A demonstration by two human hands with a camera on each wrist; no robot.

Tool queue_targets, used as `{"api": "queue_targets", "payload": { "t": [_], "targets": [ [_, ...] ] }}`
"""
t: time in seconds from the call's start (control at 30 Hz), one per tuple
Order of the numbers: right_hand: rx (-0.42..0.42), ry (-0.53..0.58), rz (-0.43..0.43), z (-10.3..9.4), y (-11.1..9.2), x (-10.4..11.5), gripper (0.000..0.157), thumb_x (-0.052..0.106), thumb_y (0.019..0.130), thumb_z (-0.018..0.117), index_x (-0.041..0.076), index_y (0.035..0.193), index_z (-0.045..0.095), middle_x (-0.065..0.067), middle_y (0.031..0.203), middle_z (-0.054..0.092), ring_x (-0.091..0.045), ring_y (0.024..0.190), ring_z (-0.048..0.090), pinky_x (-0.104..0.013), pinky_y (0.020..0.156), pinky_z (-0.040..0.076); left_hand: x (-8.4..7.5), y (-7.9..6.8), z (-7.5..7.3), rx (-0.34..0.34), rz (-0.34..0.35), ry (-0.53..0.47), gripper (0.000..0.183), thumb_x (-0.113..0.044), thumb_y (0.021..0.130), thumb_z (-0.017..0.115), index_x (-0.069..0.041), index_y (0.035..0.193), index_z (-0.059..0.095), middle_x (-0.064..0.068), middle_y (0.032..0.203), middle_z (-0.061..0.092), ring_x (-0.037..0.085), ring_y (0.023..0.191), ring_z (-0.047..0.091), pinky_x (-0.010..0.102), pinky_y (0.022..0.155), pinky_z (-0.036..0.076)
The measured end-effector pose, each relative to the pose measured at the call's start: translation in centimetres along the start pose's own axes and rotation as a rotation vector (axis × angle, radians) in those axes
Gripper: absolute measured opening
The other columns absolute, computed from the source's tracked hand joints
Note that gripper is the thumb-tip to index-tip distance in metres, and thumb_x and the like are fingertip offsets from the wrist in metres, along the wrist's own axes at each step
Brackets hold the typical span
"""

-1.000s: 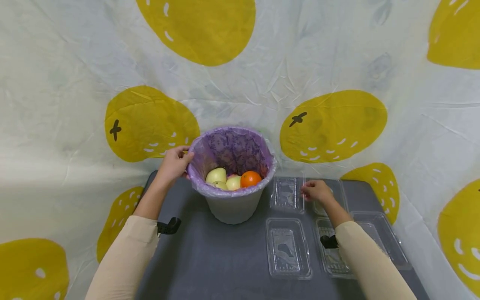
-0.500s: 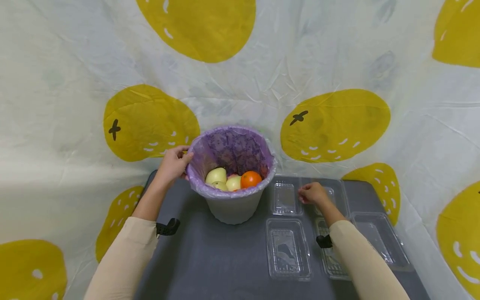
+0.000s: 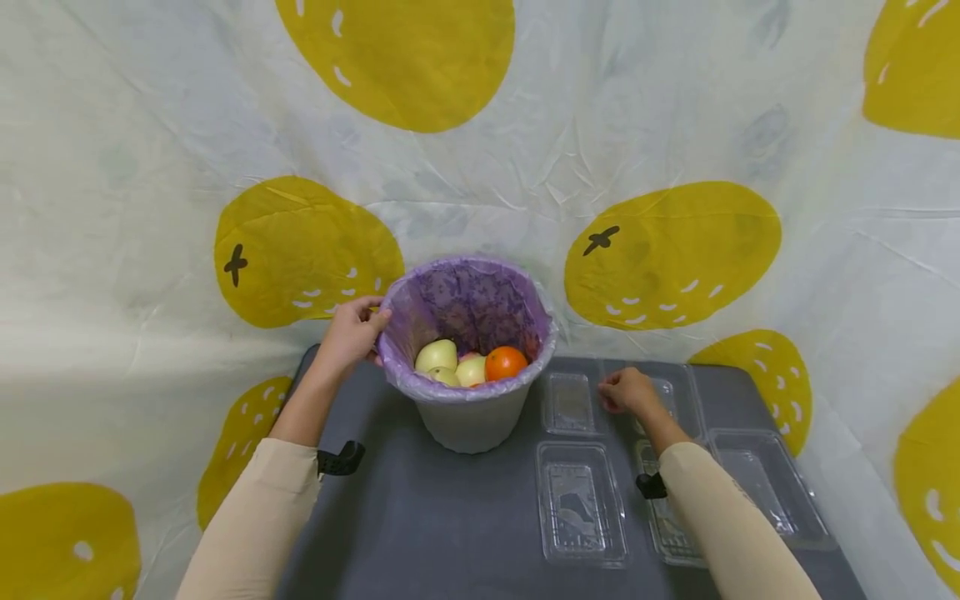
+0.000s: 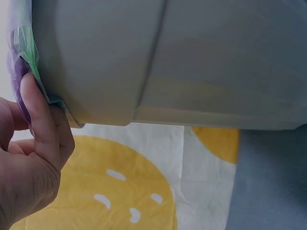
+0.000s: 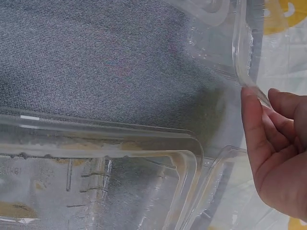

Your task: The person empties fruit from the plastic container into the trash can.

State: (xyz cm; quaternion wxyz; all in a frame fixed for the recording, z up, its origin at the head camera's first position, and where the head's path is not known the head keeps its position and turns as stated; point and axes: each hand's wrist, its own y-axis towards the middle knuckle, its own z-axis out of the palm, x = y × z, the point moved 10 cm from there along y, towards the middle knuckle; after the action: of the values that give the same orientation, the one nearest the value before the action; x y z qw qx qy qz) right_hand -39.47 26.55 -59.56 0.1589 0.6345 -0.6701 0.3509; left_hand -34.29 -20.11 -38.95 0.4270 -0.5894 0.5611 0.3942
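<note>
My left hand point(image 3: 351, 335) grips the rim of a pale bin point(image 3: 472, 423) on its left side. Between thumb and fingers is the purple plastic bag point(image 3: 480, 292) that lines it, folded over the rim. Inside lie several pale yellow-green fruits point(image 3: 437, 356), an orange point(image 3: 506, 363) and a bit of something reddish, partly covered. To the right of the bin, my right hand point(image 3: 630, 392) is at the back clear plastic container point(image 3: 568, 400). In the right wrist view, thumb and fingers pinch the edge of this clear container point(image 5: 240, 52), which lies on the table.
More clear plastic containers lie on the right: one in front point(image 3: 581, 504), one partly under the right forearm point(image 3: 667, 533), one at the far right point(image 3: 765, 479), one behind the hand point(image 3: 678, 396). The dark grey table point(image 3: 420, 525) ends at a lemon-patterned cloth point(image 3: 480, 192).
The right hand has shifted slightly left and down; the back container has settled from a slight tilt to flat on the table. The left hand keeps its grip on the bin's rim.
</note>
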Motion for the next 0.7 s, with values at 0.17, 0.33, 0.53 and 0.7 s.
{"api": "queue_targets", "payload": {
  "t": [0.17, 0.33, 0.53, 0.7],
  "targets": [
    [-0.001, -0.039, -0.021, -0.4, -0.5, 0.2, 0.031, 0.018, 0.102, 0.063, -0.009, 0.111, 0.075, -0.008, 0.074, 0.075, -0.01, 0.062, 0.069, -0.033, 0.065, 0.063, 0.1, 0.1, 0.1, 0.0, -0.008, -0.013, 0.043, -0.018, 0.109, 0.054, 0.0, 0.148, 0.052, 0.01, 0.091, 0.05, 0.014, 0.055, 0.057, 0.028, 0.043, 0.056],
    [-0.026, -0.1, -0.069, -1.7, -1.3, 1.0, 0.039, 0.022, 0.103, 0.061, -0.01, 0.121, 0.071, -0.017, 0.09, 0.078, -0.018, 0.068, 0.074, -0.045, 0.076, 0.064, 0.2, 0.3, 0.0, 0.0, -0.011, -0.007, 0.044, -0.019, 0.109, 0.054, 0.0, 0.148, 0.051, 0.01, 0.091, 0.049, 0.013, 0.055, 0.058, 0.028, 0.044, 0.057],
    [-0.042, -0.075, -0.104, -3.3, -2.9, 2.4, 0.041, 0.027, 0.106, 0.057, -0.007, 0.127, 0.068, -0.021, 0.105, 0.076, -0.023, 0.077, 0.077, -0.051, 0.082, 0.063, 0.2, 0.4, -0.7, -0.03, 0.002, 0.014, 0.049, -0.023, 0.107, 0.057, 0.0, 0.15, 0.05, 0.009, 0.09, 0.05, 0.011, 0.054, 0.057, 0.027, 0.045, 0.057],
    [-0.094, 0.02, -0.179, -4.9, -4.9, 4.0, 0.042, 0.027, 0.107, 0.056, -0.005, 0.134, 0.063, -0.027, 0.119, 0.072, -0.029, 0.09, 0.076, -0.043, 0.078, 0.065, 0.2, -0.2, -1.9, -0.112, 0.027, 0.044, 0.054, -0.036, 0.106, 0.058, -0.003, 0.149, 0.053, 0.009, 0.091, 0.052, 0.01, 0.053, 0.056, 0.026, 0.049, 0.056]
  ]
}}
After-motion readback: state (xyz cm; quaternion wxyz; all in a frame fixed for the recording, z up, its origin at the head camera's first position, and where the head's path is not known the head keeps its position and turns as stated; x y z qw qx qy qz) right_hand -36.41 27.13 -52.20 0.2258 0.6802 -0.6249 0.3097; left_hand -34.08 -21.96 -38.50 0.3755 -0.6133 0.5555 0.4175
